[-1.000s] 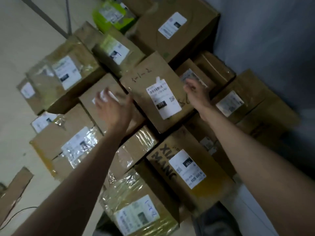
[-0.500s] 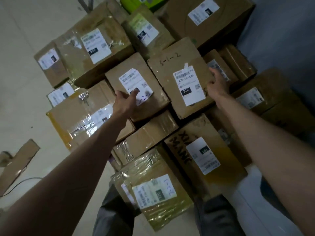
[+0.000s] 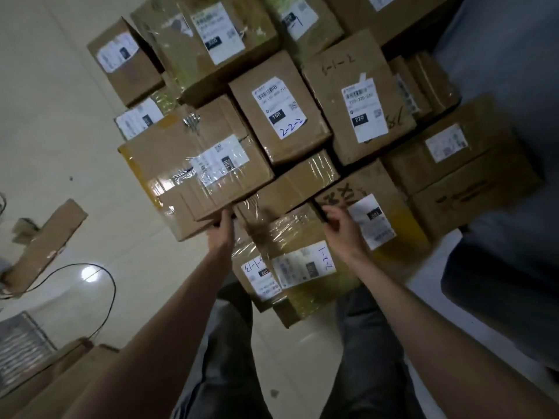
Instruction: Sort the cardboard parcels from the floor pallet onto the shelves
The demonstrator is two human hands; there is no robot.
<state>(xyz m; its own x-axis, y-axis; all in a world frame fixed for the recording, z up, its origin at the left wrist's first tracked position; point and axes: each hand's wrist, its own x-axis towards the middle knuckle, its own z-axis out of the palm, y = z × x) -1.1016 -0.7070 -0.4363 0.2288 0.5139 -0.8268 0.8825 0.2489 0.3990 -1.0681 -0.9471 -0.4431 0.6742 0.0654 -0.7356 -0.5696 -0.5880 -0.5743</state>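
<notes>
Parcels [image 3: 281,176] of brown cardboard lie packed together on the floor [image 3: 60,131], and both hands reach to the low taped parcel [image 3: 290,184] at the near middle of the heap. The left hand [image 3: 222,226] has its fingers curled at that parcel's left end, under the near corner of the big film-wrapped parcel [image 3: 193,173]; whether it truly grips cannot be told. The right hand [image 3: 340,226] sits at the right end of the taped parcel with its fingers bent at the edge of the "XX" parcel [image 3: 381,207]; its hold is likewise unclear. Just nearer than the taped parcel lies a shiny wrapped parcel marked "2-2-1" [image 3: 302,261], with another label-bearing parcel [image 3: 257,276] tucked beside it. Beyond the taped parcel stand the "2-2-2" parcel [image 3: 278,107] and the "220" parcel [image 3: 360,98], side by side and touching. Left of the heap, well apart, a loose strip of cardboard [image 3: 45,246] and a black cable [image 3: 106,285] rest on the floor.
</notes>
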